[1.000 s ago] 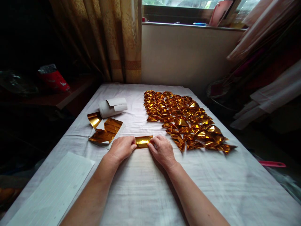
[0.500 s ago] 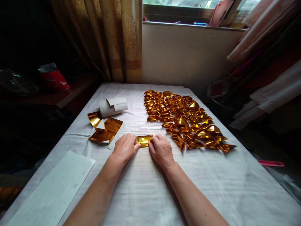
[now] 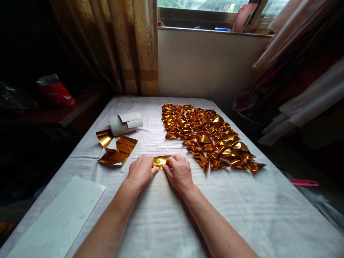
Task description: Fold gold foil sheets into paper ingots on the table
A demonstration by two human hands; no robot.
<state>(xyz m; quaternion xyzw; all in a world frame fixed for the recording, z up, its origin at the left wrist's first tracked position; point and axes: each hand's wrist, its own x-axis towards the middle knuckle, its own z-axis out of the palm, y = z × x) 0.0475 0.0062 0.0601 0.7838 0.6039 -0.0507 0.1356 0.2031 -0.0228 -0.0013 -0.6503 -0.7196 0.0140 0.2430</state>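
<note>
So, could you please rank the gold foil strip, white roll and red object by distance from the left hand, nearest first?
1. Gold foil strip: right of the left hand, touching.
2. White roll: ahead, slightly left.
3. Red object: far left.

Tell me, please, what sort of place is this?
Probably a room in a home: a patterned curtain hangs beside a window, and clothes hang along the right side.

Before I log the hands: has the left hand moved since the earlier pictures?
Yes: judged against the white roll, the left hand has shifted slightly right, toward the right hand.
</note>
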